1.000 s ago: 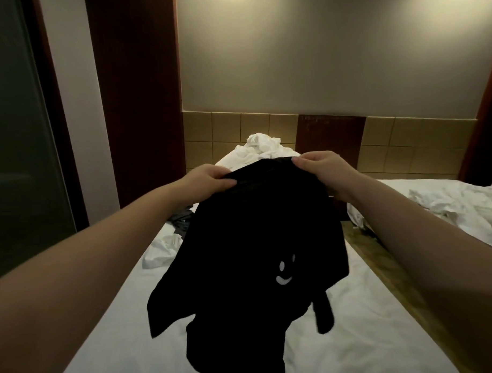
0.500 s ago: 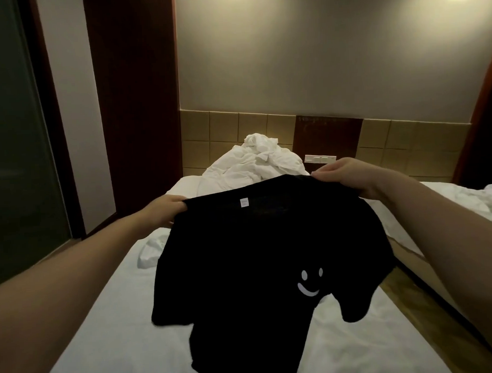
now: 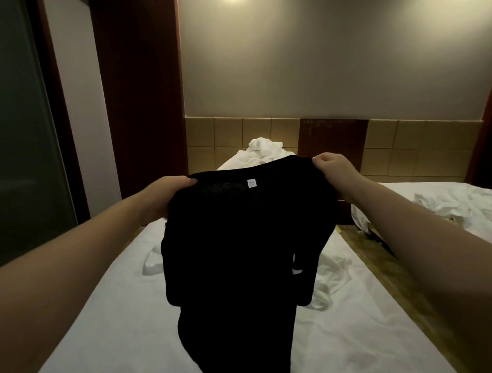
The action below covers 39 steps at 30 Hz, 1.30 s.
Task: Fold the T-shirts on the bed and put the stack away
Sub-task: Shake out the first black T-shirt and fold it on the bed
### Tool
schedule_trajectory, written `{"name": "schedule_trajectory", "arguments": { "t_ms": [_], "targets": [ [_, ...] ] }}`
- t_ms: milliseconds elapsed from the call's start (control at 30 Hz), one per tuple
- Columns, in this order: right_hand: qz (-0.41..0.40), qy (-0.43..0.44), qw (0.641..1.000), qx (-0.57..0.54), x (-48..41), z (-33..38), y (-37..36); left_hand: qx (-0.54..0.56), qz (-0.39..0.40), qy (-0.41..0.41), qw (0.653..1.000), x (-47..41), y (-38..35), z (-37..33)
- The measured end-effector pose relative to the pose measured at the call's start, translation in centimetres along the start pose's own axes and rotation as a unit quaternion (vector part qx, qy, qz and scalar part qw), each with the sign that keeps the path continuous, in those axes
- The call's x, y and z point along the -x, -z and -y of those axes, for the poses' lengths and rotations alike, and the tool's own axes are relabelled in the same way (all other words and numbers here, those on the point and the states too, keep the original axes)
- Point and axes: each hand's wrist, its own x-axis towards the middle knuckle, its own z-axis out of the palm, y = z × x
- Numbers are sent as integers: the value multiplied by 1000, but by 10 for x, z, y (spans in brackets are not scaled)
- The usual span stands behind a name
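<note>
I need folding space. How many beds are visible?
2. The near bed lies below the held black T-shirt; the right bed stands across the floor strip. Others possibly offscreen.

A black T-shirt (image 3: 235, 242) hangs in the air over a bed (image 3: 110, 330) with a white sheet. The left hand (image 3: 167, 194) grips one shoulder of the shirt and the right hand (image 3: 332, 166) pinches the other, both arms stretched forward. A small white label (image 3: 251, 183) shows at the collar. White clothes (image 3: 326, 284) lie crumpled on the sheet just beside the hanging shirt, and a heap of white bedding (image 3: 262, 153) sits at the head of the bed. A second bed (image 3: 435, 199) stands to the right.
</note>
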Motion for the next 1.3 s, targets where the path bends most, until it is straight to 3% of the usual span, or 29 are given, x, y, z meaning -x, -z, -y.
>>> {"name": "schedule_trajectory", "arguments": {
  "t_ms": [133,200,433,533,633,733,833,967,1067,1200,1300],
  "targets": [
    [89,-11,996,2,4,-4,11,6,75,6,997,9,10,-4],
    [96,3,995,4,5,-5,15,13,102,5,995,9,17,-1],
    [-39,88,992,-79,-4,-4,29,96,221,-43,970,5,19,-20],
    [-84,113,988,-63,-10,1,39,106,177,-89,975,3,16,-39],
    [-194,147,968,-64,-22,16,51,97,100,-180,974,10,4,-77],
    [-267,172,946,-71,-32,26,62,-5,-13,-237,971,9,-12,-106],
    [-214,154,963,53,-35,21,69,-182,-10,-225,957,4,-14,-111],
    [-255,161,952,-45,-42,31,82,-115,-73,-260,956,0,-4,-130],
    [-244,165,956,-11,-47,45,83,-179,-60,-254,949,-5,1,-140],
    [-279,179,943,-43,-54,44,77,-85,-126,-297,943,-13,4,-144],
    [-247,161,955,-22,-59,35,73,-85,-49,-263,960,-22,-1,-133]
  ]
}}
